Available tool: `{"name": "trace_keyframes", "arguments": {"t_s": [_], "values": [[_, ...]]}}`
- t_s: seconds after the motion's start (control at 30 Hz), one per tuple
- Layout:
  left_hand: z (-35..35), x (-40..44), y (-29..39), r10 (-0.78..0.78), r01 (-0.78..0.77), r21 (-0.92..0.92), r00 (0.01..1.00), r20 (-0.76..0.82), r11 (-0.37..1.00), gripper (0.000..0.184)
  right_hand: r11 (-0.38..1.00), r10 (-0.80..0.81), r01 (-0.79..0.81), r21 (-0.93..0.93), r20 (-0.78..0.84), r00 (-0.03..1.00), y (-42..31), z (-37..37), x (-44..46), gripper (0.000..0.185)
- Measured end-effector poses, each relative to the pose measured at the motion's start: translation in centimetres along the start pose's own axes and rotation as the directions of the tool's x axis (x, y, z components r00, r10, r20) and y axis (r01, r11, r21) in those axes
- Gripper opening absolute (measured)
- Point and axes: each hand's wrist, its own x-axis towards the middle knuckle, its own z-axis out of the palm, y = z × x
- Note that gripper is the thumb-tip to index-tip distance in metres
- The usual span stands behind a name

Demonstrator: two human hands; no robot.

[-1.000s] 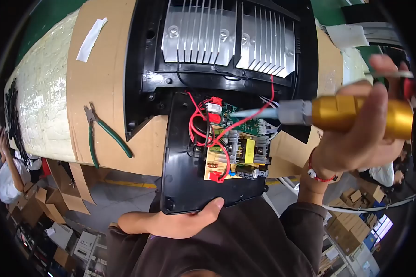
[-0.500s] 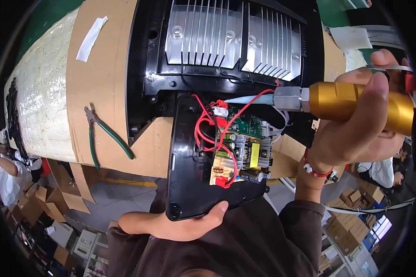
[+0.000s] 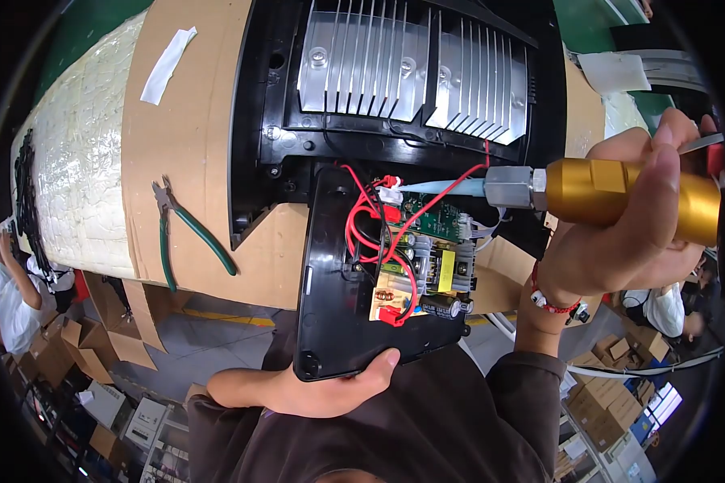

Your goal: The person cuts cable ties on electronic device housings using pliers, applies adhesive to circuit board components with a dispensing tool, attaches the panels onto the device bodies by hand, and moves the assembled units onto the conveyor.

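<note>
My left hand [image 3: 330, 392] grips the lower edge of a black plastic cover [image 3: 342, 322], thumb on top. On that cover sits a circuit board [image 3: 435, 217] with red and white connectors, capacitors and a yellow-wrapped component. My right hand [image 3: 620, 225] is wrapped round a gold glue dispensing gun [image 3: 596, 187] with a hex metal fitting. Its pale blue tapered nozzle [image 3: 447, 187] points left, the tip beside a white connector [image 3: 390, 195]; whether they touch I cannot tell. Red wires [image 3: 427, 205] loop over the board and run up toward the black housing [image 3: 258, 161].
Finned metal heatsinks [image 3: 370, 72] fill the housing's upper part. Green-handled cutters [image 3: 193, 233] and a white strip [image 3: 167, 66] lie on the cardboard [image 3: 193, 145]. Plastic-wrapped foam [image 3: 80, 161] is at the left, with black cables [image 3: 26, 201] on it. Other people appear at both sides.
The nozzle tip has moved slightly down, from the upper red connector to the white one. The whole view has shifted a little. My left hand keeps its hold on the cover.
</note>
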Motion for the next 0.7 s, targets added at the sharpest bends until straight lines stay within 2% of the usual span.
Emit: {"name": "trace_keyframes", "arguments": {"t_s": [0.7], "values": [[0.1, -0.31, -0.83, -0.007, 0.007, 0.013, 1.0, 0.017, 1.0, 0.021, 0.999, 0.03, -0.029, 0.018, -0.008, 1.0, -0.57, -0.46, -0.45, 0.024]]}}
